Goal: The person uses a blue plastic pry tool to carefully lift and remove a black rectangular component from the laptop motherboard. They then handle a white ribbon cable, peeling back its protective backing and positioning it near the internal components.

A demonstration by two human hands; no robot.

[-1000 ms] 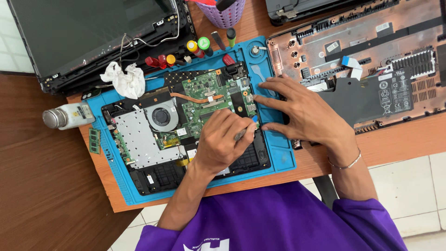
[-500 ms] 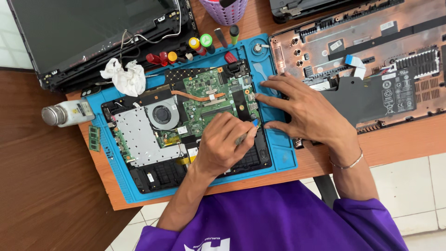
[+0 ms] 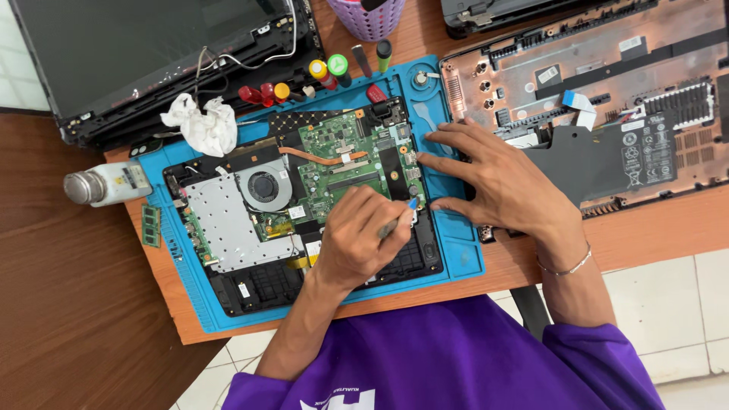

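An electronics repair workbench: an opened laptop chassis [image 3: 304, 205] lies on a blue repair mat [image 3: 456, 250] at centre, a detached screen [image 3: 144, 53] at eleven o'clock, colour-handled screwdrivers [image 3: 304, 80] at twelve, a bare bottom cover [image 3: 600, 99] at two.

A wooden table [image 3: 91, 304] is carrying everything. A blue work mat [image 3: 456, 250] is lying across its middle, with a small white bottle [image 3: 106, 184] lying on its side at the mat's 9 o'clock and a green memory stick [image 3: 151, 225] just below it. A dark laptop lid [image 3: 152, 53] is resting at 11 o'clock, a purple basket [image 3: 370, 17] is standing at 12 o'clock, and an opened laptop base shell [image 3: 607, 91] is lying at 2 o'clock.
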